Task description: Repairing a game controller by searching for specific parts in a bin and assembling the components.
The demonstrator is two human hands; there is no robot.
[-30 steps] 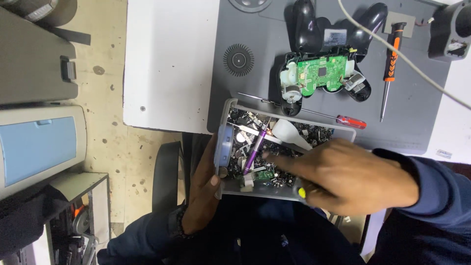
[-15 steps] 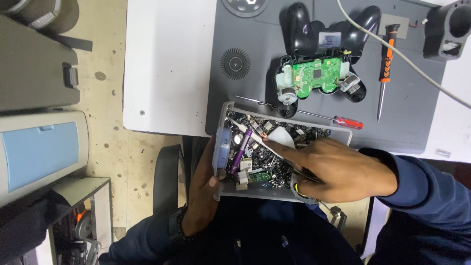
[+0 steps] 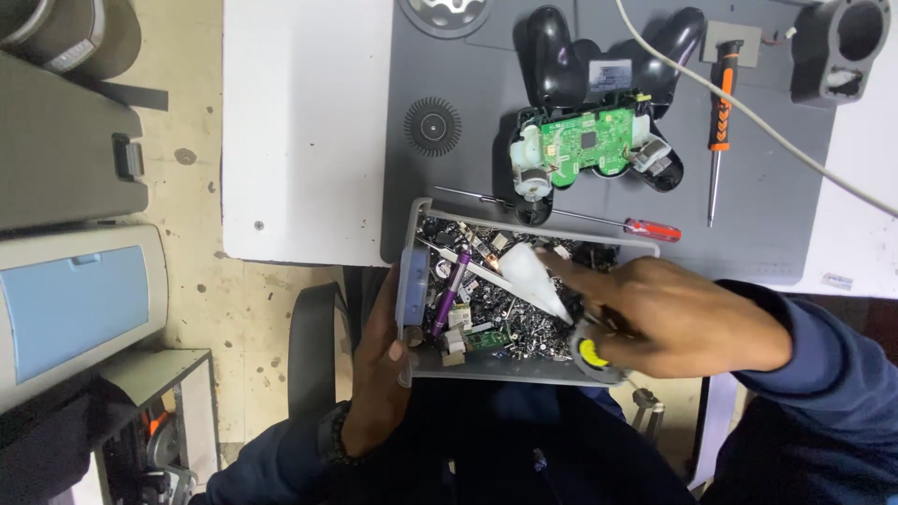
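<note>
Grey parts tray [image 3: 524, 372], both hands on it.
Left hand [image 3: 379, 374] grips its left wall; right hand [image 3: 687, 318], fingers curled together, pinches a small yellow-faced part [image 3: 589, 353].

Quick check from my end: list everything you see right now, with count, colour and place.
parts tray: 1, grey, at the table's near edge, full of small components
opened game controller: 1, black with green circuit board, on grey mat
grey mat: 1, on white table
screwdriver: 1, orange and black, right of the controller
thin screwdriver: 1, red handle, behind the tray
round finned part: 1, black, left of the controller
white cable: 1, across the mat
left hand: grips the tray's left end
right hand: over the tray, fingers among the parts
</note>
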